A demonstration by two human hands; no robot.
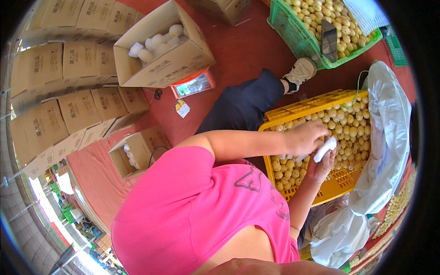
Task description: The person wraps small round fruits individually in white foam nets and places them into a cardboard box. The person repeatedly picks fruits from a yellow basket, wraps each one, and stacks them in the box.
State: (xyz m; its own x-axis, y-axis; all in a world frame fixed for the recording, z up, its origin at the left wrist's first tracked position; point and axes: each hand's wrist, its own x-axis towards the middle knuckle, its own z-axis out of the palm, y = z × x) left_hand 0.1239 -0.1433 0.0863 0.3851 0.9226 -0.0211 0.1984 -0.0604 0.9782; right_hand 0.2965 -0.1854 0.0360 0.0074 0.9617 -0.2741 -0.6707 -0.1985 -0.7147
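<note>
My right hand (pixel 322 167) holds a white foam net sleeve (pixel 325 150) above the yellow plastic crate (pixel 309 104). Just beside it my left hand (pixel 307 136) is curled, its fingers close to the sleeve's upper end. Motion blurs that hand, and whether it grips anything is hidden. Beneath both hands, round pale yellow fruits (pixel 352 132) fill much of the crate, though a stretch of its slotted base shows at the near right. More white foam sleeves (pixel 292 157) lie on the fruit, partly covered by my left forearm.
A carton (pixel 165 74) of foam-wrapped fruits rests on an orange scale (pixel 192 85). Stacked cartons (pixel 79 113) line the left. A green crate (pixel 292 36) of fruit carries a phone (pixel 329 40). Translucent plastic sheeting (pixel 386 137) drapes the yellow crate's right side. Scissors (pixel 157 94) lie on the red floor.
</note>
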